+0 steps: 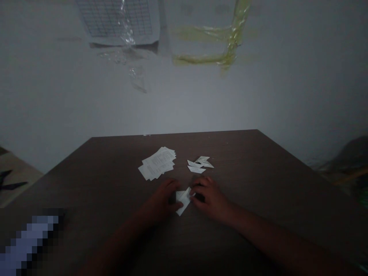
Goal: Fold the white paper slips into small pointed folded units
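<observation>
A small partly folded piece of paper (181,205) lies on the table in front of me, with a raised flap at its upper right. My left hand (165,199) curves around its left side, thumb resting on the paper. On the right side, my right hand (211,199) has bent fingers and thumb closed at the flap's edge. Just beyond my hands sit several folded paper pieces (197,169) with slanted ends. Left of those is a fanned stack of printed paper slips (158,164).
The brown table (244,165) reaches to a pale wall (201,99) bearing taped-up sheets (120,23). A pixelated light-blue oblong patch (31,241) is at the lower left. Dark objects (350,165), hard to make out, stand beyond the right edge.
</observation>
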A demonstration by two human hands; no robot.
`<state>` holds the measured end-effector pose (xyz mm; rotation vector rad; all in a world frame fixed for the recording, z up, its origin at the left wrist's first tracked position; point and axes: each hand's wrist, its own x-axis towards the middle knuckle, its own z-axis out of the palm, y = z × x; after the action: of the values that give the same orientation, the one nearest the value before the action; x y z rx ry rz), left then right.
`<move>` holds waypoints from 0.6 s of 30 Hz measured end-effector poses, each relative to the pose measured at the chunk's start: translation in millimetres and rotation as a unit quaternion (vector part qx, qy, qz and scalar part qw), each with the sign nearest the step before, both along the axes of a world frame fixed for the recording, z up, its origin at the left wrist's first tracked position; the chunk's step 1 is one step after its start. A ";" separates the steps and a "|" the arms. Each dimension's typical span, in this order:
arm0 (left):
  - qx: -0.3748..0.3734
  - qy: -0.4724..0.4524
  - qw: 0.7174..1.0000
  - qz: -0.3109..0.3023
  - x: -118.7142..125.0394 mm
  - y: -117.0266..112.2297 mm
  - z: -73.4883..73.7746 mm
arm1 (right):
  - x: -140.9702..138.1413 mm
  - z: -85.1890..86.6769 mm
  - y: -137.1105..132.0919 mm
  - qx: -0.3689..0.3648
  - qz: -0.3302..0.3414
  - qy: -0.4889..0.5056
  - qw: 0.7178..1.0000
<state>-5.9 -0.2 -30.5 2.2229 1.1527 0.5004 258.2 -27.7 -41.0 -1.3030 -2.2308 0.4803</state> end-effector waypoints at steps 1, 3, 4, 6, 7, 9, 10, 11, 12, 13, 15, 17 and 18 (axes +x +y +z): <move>-0.007 -0.002 1.000 -0.001 -0.6 0.0 -0.3 | 0.4 -1.3 0.0 0.001 0.004 0.006 1.000; -0.020 0.001 1.000 -0.014 -1.3 0.1 -0.4 | 0.8 -3.2 0.0 0.001 0.010 0.020 1.000; -0.025 0.002 0.999 -0.021 -1.5 0.0 -0.1 | 0.9 -3.7 0.0 -0.002 0.011 0.028 1.000; -0.028 -0.001 0.999 -0.033 -1.3 -0.8 1.3 | 0.8 -3.7 0.0 -0.013 -0.001 0.043 0.999; -0.030 -0.003 0.999 -0.038 -1.0 -1.7 2.7 | 0.7 -3.4 0.0 -0.020 -0.009 0.048 0.999; -0.033 -0.010 0.998 -0.044 -0.3 -4.4 6.6 | 0.7 -2.4 0.3 -0.032 -0.020 0.055 0.998; -0.035 -0.013 0.998 -0.047 0.0 -6.0 8.9 | 0.7 -2.1 0.6 -0.038 -0.020 0.059 0.997; -0.034 -0.016 0.998 -0.052 0.3 -7.3 11.2 | 0.8 -2.1 1.0 -0.046 -0.017 0.066 0.997; -0.030 -0.020 0.998 -0.058 0.5 -8.4 13.1 | 0.8 -2.5 1.7 -0.058 -0.012 0.076 0.995; -0.020 -0.024 0.997 -0.067 0.6 -9.1 14.7 | 0.8 -3.5 2.4 -0.075 -0.006 0.090 0.993; 0.015 -0.035 0.995 -0.090 0.2 -9.4 16.6 | 0.4 -6.3 3.5 -0.118 0.002 0.131 0.984; 0.055 -0.038 0.992 -0.111 -0.8 -9.3 17.8 | -0.4 -9.1 3.2 -0.150 0.015 0.172 0.974; 0.072 -0.033 0.990 -0.121 -1.2 -9.6 18.6 | -0.8 -9.6 2.1 -0.146 0.021 0.188 0.971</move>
<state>-7.1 -9.8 -11.9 2.4085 0.8219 0.5657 257.4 -25.6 -50.6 -1.1841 -1.9221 1.0150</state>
